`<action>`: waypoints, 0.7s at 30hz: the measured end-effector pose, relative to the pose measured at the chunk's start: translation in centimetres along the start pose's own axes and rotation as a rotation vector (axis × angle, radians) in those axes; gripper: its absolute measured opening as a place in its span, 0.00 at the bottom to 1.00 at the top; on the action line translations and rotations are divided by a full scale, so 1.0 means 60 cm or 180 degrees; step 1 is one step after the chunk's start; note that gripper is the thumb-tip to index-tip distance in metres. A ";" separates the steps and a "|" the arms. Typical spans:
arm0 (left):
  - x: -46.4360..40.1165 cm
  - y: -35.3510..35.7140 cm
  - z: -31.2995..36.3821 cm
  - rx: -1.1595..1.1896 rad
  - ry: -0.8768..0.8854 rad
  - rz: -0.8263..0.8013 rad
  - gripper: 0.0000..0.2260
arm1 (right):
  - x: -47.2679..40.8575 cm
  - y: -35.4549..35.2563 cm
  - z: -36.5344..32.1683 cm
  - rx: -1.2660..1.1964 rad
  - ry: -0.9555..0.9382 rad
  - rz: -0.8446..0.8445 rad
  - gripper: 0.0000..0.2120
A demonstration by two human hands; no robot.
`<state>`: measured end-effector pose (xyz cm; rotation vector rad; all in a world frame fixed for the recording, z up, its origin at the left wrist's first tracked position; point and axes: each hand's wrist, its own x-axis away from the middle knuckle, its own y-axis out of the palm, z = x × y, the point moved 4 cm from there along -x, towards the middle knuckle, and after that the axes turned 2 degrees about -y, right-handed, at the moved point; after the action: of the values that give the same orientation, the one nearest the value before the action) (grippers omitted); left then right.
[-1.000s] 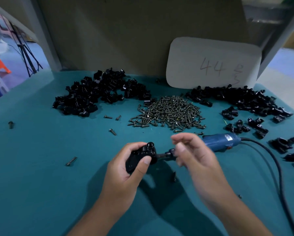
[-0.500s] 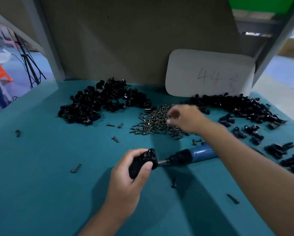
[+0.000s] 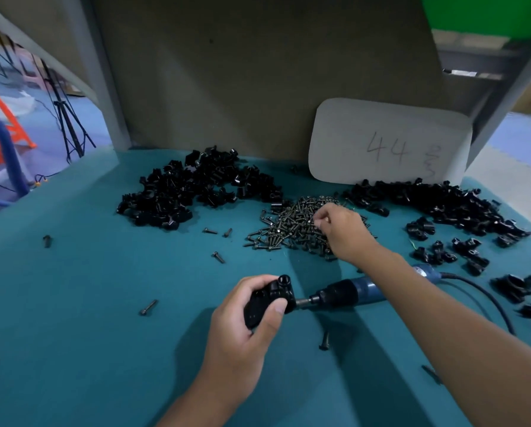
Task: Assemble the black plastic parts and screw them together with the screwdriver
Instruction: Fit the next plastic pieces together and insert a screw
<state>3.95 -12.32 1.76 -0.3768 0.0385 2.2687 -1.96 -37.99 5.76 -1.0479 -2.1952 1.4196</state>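
Head view: a person works at a teal desk (image 3: 73, 303) with two bare hands.
Left hand (image 3: 242, 328): fingers and thumb are wrapped round a black part (image 3: 269, 298), held just above the desk; the thumb tip lies across its near face.
Black part: a round boss sticks up at its top, just beyond the left fingers; its right end touches the screwdriver bit.
Screwdriver (image 3: 347, 295): blue and black, lying on the desk just right of the left fingers, its tip pointing at the held part; the right forearm crosses over its body, and its cable (image 3: 486, 291) runs off to the right.
Right hand (image 3: 339, 231): reaching over the screw pile (image 3: 292, 229), fingertips bunched together and dipped into the screws; whether they pinch one I cannot tell.
Screw pile: directly under and left of the right fingers, well beyond the left fingers.
Left heap (image 3: 190, 192): black parts, far beyond the left fingers and to their left.
Right heap (image 3: 436, 201): black parts, right of the right fingers, with a few strays nearer.
Loose screws: one (image 3: 148, 307) left of the left fingers, one (image 3: 324, 340) just right of the left wrist, a few between the left heap and the pile.
Card (image 3: 390, 143): white, marked "44", leaning on the back panel beyond the right fingers.
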 end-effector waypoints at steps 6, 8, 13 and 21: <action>-0.001 0.001 0.000 -0.0017 0.0055 -0.0014 0.11 | 0.151 -0.021 -0.049 -0.1931 -0.0396 0.0112 0.14; 0.000 0.001 -0.001 -0.0067 0.0082 -0.0019 0.10 | 0.206 -0.015 -0.065 -0.2688 -0.0388 0.0066 0.10; 0.002 0.004 -0.004 -0.0176 0.0195 -0.0106 0.12 | 0.277 0.009 -0.085 -0.3344 -0.0394 0.0332 0.06; 0.002 0.008 -0.008 -0.0094 0.0216 -0.0171 0.10 | 0.284 0.022 -0.081 -0.3414 -0.0341 0.0603 0.05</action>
<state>3.66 -12.62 1.21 -0.4651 0.0296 2.2051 -9.95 -22.17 4.81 -1.5131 -3.0455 0.2267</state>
